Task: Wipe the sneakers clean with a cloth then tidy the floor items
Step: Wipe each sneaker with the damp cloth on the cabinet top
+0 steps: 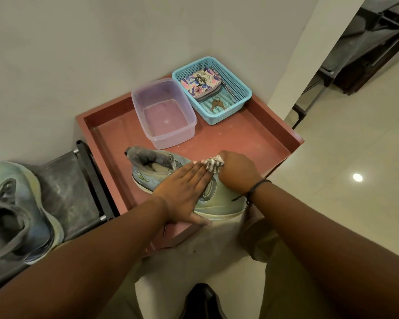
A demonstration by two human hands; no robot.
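counter (251,134): reddish top with a raised lip all round, shoved into a wall corner. Everything that matters sits on it.

spare sneaker (16,210): the other one of the pair is off to the left on a dark low rack (78,192), well apart from both hands. Looks not yet wiped to me, just a guess from how grubby it is.

sneaker (219,199): lies at the near edge of the counter, right under the hands. Long axis runs left-far to right-near, heel and opening to the left, toe end to the right hanging a bit over the near lip.

clear tub (164,113): just behind the sneaker, seems to have some water in it.

blue basket (217,88): beside the tub on its right, holding a floral pouch (200,85) and some keys (217,104).

left hand (182,192): flat, fingers straight and together, pressing down on the sneaker's middle to pin it, thumb at the sole edge.

right hand (237,170): curled round the cloth, pushing it against the upper on the toe side.

cloth (213,164): small striped wad, poking out of the right hand, touching the left fingertips (199,163).

what the move turns on: the unwiped heel lies leftward from the cloth, along the shoe, and the left hand sits in between. So I reckon the left has to shift before the wipe can run that way.
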